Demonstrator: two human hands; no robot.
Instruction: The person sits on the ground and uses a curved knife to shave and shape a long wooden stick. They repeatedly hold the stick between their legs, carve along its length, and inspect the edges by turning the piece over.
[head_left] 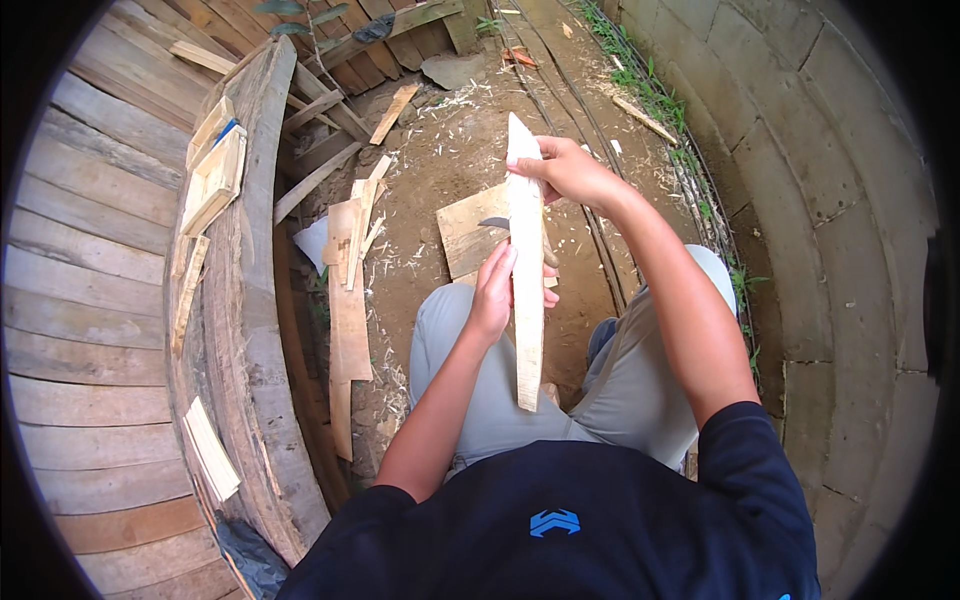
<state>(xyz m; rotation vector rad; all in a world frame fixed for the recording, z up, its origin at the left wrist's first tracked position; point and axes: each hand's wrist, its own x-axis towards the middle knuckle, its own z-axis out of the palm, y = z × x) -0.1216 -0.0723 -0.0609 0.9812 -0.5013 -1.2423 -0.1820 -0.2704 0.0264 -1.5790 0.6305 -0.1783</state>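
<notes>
Bare brown earth (440, 170) strewn with pale wood chips fills the middle of the head view, between a weathered plank wall (90, 260) on the person's left and a curved concrete block wall (850, 200) on the right. Seated above it, in grey trousers and a dark shirt, the person holds a long pale wooden slat (526, 300) upright between the knees, its upper end cut to a point and its lower end down by the lap. The right hand (570, 172) grips the slat near its pointed top, fingers wrapped tightly around it. The left hand (495, 295) is closed around the slat's middle, thumb along the near face. A dark curved blade (495, 223) shows just left of the slat between the two hands; which hand holds it cannot be told. On the ground behind the slat lies a flat square board (465, 235). Several thin offcuts (350, 290) lean against a thick curved beam (250, 300) to the left, with small wooden blocks (215, 170) resting on top of it.
</notes>
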